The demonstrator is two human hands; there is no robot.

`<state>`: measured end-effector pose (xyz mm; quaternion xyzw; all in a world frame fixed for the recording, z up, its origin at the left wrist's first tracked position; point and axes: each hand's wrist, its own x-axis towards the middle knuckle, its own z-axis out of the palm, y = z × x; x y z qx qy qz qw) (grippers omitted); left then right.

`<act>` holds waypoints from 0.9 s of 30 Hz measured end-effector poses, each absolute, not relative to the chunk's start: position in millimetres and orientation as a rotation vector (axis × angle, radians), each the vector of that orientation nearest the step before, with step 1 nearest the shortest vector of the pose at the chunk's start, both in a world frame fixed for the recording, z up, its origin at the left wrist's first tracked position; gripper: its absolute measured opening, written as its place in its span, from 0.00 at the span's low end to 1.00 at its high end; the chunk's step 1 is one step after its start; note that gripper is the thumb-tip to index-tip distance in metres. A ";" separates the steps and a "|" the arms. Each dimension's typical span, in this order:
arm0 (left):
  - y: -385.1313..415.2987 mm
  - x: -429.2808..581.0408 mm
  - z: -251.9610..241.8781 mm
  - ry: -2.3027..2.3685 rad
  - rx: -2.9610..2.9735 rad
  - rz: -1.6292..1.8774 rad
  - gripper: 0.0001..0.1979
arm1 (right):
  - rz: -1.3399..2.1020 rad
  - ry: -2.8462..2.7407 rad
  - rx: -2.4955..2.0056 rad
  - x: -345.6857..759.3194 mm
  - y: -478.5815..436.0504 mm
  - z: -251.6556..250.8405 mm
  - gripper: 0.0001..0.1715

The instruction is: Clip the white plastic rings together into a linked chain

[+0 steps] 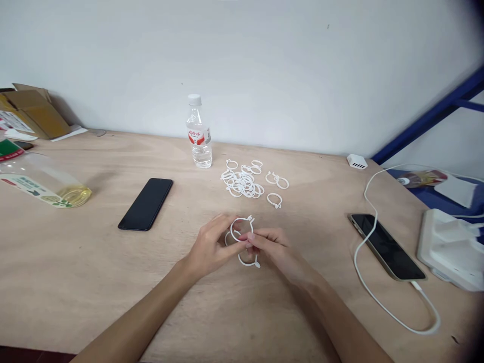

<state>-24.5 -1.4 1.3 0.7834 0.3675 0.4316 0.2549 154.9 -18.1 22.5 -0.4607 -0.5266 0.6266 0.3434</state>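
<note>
Several white plastic curtain rings [242,220] are held between my two hands above the wooden table. My left hand [214,246] pinches them from the left, thumb stretched toward the middle. From the right, my right hand [273,249] grips the rings with thumb and forefinger, and the fingertips of both hands meet. One ring stands up above the fingers with its small clip end at the top; another hangs below them. How the rings join is hidden by the fingers. Just beyond my hands lies a loose pile of similar white rings [244,182], with a few apart to its right.
A water bottle [199,133] stands behind the pile. Left are a black phone [146,204], an oil bottle [41,179] on its side and a cardboard box [40,111]. Right are a phone [387,247] with a white cable [357,269], a white adapter [357,161] and a white plastic device [451,252].
</note>
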 end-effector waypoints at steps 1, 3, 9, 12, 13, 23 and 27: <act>-1.5 -24.4 1.6 0.993 2.148 1.187 0.13 | 1.570 -1.392 -1.214 155.2 -17.2 23.7 0.22; -1.7 -24.4 1.4 0.982 2.188 1.212 0.12 | 1.429 -1.381 -1.247 155.6 -14.9 25.8 0.21; -1.7 -25.6 -2.3 0.946 2.218 1.164 0.11 | 1.324 -1.323 -1.196 154.0 -11.0 23.6 0.16; -2.5 -26.4 -3.3 0.969 2.164 1.105 0.12 | 1.238 -1.326 -1.183 146.9 -14.1 17.6 0.15; -2.9 -26.7 -3.4 0.974 2.146 1.084 0.13 | 1.210 -1.312 -1.183 143.6 -15.7 15.3 0.15; -1.4 -26.1 -8.0 1.105 2.166 0.963 0.13 | 0.847 -1.406 -1.372 156.5 -2.7 8.1 0.15; -1.8 -22.8 -6.0 1.113 2.349 0.856 0.20 | 0.265 -1.487 -1.725 191.2 25.0 -4.5 0.18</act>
